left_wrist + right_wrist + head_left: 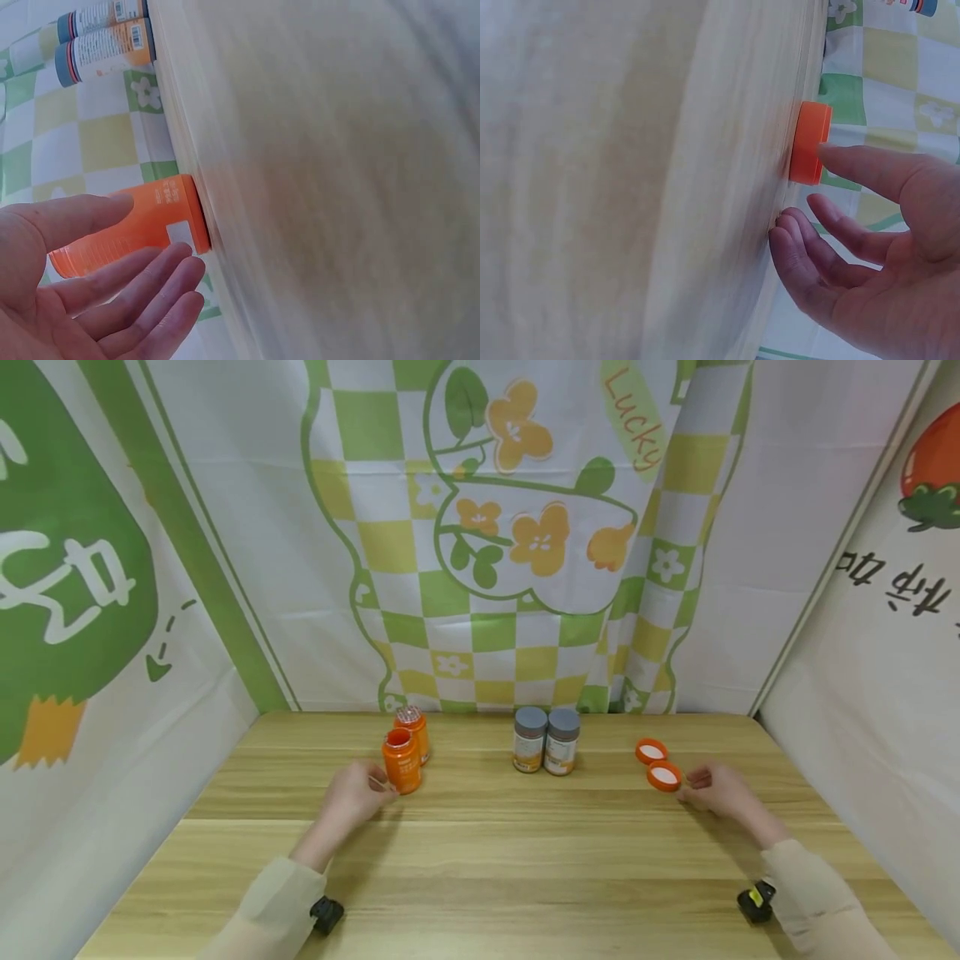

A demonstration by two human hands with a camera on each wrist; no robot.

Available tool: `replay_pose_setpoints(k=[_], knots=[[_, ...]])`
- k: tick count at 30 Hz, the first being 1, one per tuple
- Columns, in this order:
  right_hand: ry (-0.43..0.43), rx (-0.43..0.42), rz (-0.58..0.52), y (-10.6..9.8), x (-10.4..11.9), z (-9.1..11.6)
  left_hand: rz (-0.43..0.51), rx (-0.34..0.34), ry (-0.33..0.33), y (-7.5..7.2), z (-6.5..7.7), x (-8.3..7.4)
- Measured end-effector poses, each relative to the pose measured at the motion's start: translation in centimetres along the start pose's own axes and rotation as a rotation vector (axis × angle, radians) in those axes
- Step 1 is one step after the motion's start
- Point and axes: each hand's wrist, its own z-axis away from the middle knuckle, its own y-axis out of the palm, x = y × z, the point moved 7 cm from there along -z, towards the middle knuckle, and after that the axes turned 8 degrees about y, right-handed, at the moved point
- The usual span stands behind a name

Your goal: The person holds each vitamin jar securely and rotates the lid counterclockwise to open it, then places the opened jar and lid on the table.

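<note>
Orange bottles: two, upright on the wooden table [480, 860], left of centre. The near orange bottle [401, 762] is uncapped, its mouth open; contents cannot be made out. The far orange bottle [414, 732] stands just behind it.
Left hand [356, 793]: fingers loosely spread, just beside the near bottle, gripping nothing.
Orange caps: two, lying white side up, right of centre. The near cap [664, 776] touches the far cap [651, 751].
Right hand [716, 789]: relaxed and open, a fingertip by the near cap's rim, holding nothing.
Grey-lidded bottles: two [545, 741], closed, standing side by side mid-table at the back.
Backdrop: printed cloth [517, 527] with green checks and orange flowers.
</note>
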Motion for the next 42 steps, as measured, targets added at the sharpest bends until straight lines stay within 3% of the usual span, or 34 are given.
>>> replay_pose_setpoints(k=[8, 18, 29, 42], knots=[[0.000, 0.009, 0.034, 0.1, 0.1, 1.2, -0.033, 0.002, 0.060, 0.6, 0.5, -0.9], [-0.070, 0.000, 0.046, 0.7, 1.1, 1.5, -0.021, -0.017, 0.138, 1.4, 0.6, -3.0], [-0.093, 0.001, 0.063, 1.6, 2.6, 2.0, -0.009, -0.056, 0.183, 2.4, 0.4, -4.8], [-0.161, -0.008, 0.046, 2.8, 4.9, 2.0, 0.006, -0.031, 0.204, 3.6, -0.3, -6.2]])
